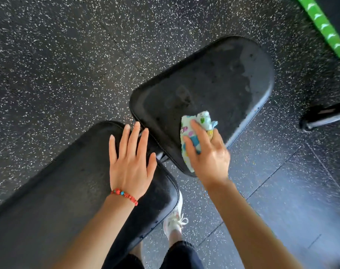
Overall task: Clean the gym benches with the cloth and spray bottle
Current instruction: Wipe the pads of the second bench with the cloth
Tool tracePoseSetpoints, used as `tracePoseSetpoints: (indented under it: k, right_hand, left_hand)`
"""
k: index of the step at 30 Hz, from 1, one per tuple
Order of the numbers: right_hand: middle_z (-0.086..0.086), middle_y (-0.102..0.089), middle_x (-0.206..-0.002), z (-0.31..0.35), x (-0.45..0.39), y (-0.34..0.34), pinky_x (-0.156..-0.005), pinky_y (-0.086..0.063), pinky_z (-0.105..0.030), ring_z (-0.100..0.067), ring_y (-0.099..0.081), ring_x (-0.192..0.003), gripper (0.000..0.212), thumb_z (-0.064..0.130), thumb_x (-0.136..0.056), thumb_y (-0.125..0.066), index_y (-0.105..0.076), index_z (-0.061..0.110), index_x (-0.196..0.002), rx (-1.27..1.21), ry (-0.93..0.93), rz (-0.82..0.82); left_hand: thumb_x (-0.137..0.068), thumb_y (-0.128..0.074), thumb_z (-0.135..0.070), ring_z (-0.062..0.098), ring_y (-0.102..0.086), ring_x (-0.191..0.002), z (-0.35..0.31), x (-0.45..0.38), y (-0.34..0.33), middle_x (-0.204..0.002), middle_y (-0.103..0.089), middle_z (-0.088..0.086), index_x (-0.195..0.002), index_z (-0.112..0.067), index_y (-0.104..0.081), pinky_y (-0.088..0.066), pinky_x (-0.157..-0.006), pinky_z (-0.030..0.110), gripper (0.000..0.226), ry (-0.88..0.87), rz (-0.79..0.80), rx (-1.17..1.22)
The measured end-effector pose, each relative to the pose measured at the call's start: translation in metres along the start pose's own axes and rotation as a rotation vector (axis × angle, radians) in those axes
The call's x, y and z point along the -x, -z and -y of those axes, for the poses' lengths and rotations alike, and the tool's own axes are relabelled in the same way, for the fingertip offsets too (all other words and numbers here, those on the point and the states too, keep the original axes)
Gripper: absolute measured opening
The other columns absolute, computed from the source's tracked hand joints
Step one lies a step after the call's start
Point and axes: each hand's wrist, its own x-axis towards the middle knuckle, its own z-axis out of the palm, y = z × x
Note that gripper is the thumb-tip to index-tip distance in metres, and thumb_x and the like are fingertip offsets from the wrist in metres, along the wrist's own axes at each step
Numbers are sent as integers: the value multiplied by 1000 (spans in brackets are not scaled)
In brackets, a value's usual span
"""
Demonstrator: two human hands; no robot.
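Speckled black rubber floor fills the view, with a green strip at the top right corner. Two black padded bench sections stand over it: the long pad runs from the lower left, and the shorter seat pad lies just beyond it, tilted toward the upper right, its surface showing dull smears that may be moisture. At the right edge sits a dark metal foot, too blurred to identify further. The left hand rests flat on the long pad's far end, fingers spread wide, a red beaded bracelet on its wrist. The right hand presses a bunched patterned cloth against the seat pad's near edge, fingers curled over it. Below, a white sneaker stands on the floor.
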Motion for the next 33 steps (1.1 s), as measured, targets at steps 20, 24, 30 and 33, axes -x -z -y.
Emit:
tracePoseSetpoints:
  k: [20,24,30,33]
  right_hand:
    - [-18,-60,-76,2,-77,-6,-47,-47,-31,-33,-59,-61,29,24,-78,-71,-69,14,-106,-5,250,65]
    - [-19,-58,-104,-11,-128,-10,-63,-43,-36,-37,-57,-89,36,36,-89,-55,-57,23,-122,-13,-103,-32]
    - [-19,-62,-81,37,-101,-20,-52,-49,-37,-34,-59,-69,29,26,-85,-62,-67,14,-111,-66,143,49]
    - [-19,-60,-72,37,-105,-21,-44,-48,-35,-33,-58,-59,26,18,-78,-70,-70,9,-102,-139,334,120]
  left_hand:
    - [-89,-41,-27,34,-27,-135,-5,-1,-1,-145,-35,20,-134,2,-38,-17,-111,49,54,252,-170,62]
    - [-89,-41,-28,34,-28,-134,-16,-9,4,-144,-37,20,-134,2,-38,-15,-111,48,54,261,-186,70]
    - [-89,-40,-28,33,-30,-133,-43,-22,0,-142,-39,20,-134,1,-40,-17,-111,48,54,266,-192,104]
    - [-89,-40,-28,32,-30,-133,-56,-23,-4,-141,-40,20,-133,2,-41,-18,-111,48,53,258,-185,89]
